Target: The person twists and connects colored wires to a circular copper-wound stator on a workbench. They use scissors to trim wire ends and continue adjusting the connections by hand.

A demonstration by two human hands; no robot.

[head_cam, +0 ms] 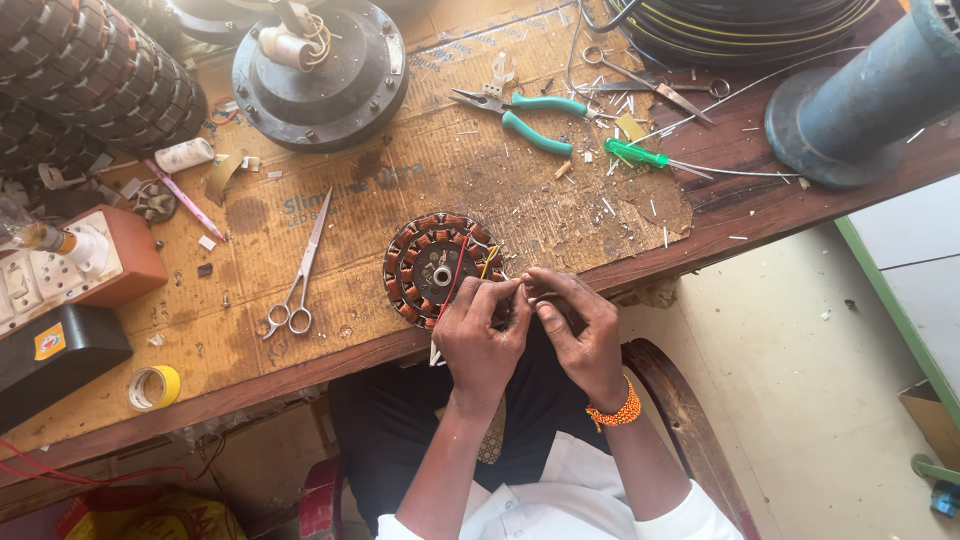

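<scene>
Left hand [480, 340] and right hand [585, 335] meeting at the front edge of the tabletop [300, 340], fingertips pinched together on thin wire leads [524, 290] running off the wound stator [435, 268]. Both grips closed on those leads, thumbs and forefingers pressed close; exact strand held by each too small to tell. Stator lying flat on the cardboard sheet [560, 210], just beside the left knuckles, copper coils ringed round a dark hub, red and yellow leads crossing its face.

Handling, as a judgement: stator likely dense and rigid, steel core with copper, best taken by the outer rim or the hub, never by the coils. Leads thin, springy, easily kinked or snapped at the root; best pinched near the free ends, with light pressure. Enamel on the windings probably easy to scratch.

Packages and labels: flattened brown cardboard serving as a mat, faint blue print across its middle. Yellow tape roll [155, 387] near the left front edge. Black box [55, 355] with a small yellow-orange sticker, left edge, beside an orange-sided switchboard [75, 265] with white sockets. Small white cylinder [185, 154] higher up.

Scissors [297, 275] left of the stator; green-handled pliers [525, 115] and green screwdriver [640, 155] farther back.
</scene>
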